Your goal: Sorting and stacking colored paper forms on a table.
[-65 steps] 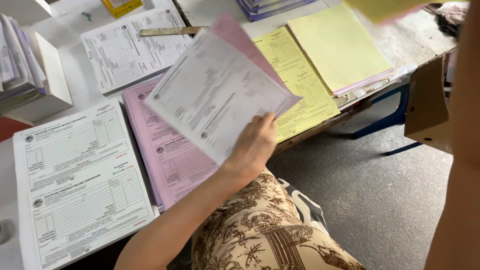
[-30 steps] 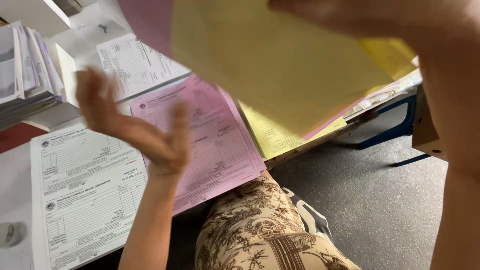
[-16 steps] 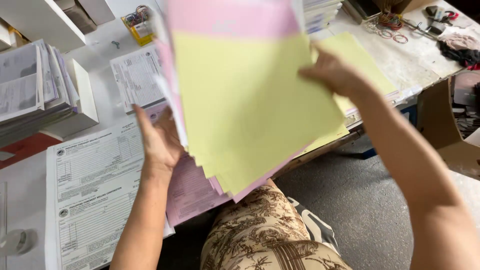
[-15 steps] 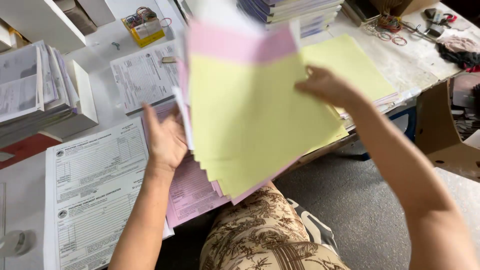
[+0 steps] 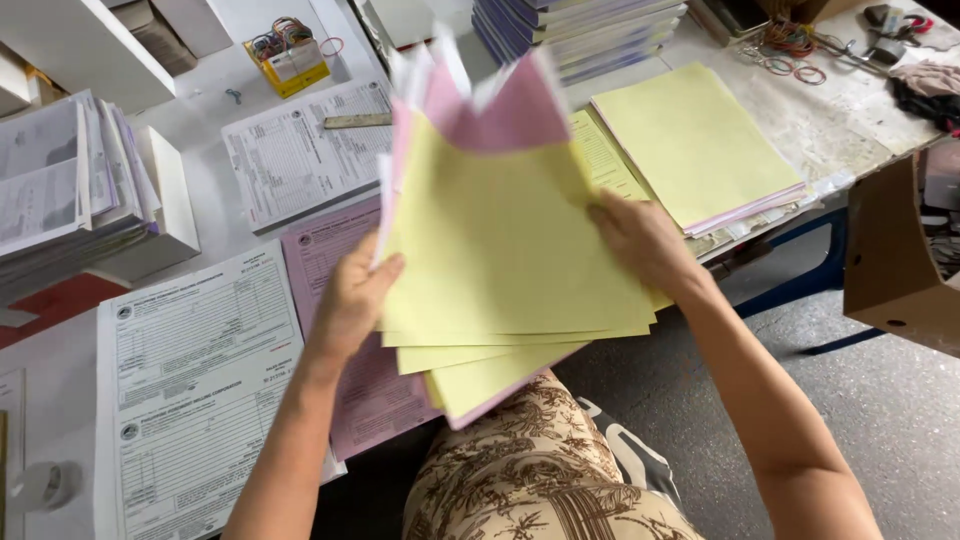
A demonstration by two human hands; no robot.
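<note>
**A:** Paper everywhere on this pale tabletop (image 5: 200, 130): white printed forms (image 5: 195, 390) nearest you on the left, a pink form (image 5: 345, 330) beside them, a yellow pile (image 5: 695, 140) far right, and a small yellow box of rubber bands (image 5: 288, 58) at the back.

**B:** And you're holding the fanned sheaf (image 5: 500, 260) up above your lap, in front of the table edge. Yellow sheets face you, with pink and white corners poking out on top.

**A:** Those bottom edges are staggered. To square it well, I'd say loosen your hold slightly, tip the sheaf upright and tap the lower edge on the tabletop so the sheets slide level.

**B:** Keep both sides supported, or the loose inner sheets may slip out.

**A:** Your left hand (image 5: 350, 300) has a closed grip on the sheaf's left edge, thumb on the front.

**B:** Your right hand (image 5: 640, 240) lies flatter, fingers spread on the yellow face near the right edge, pinching it there.
</note>
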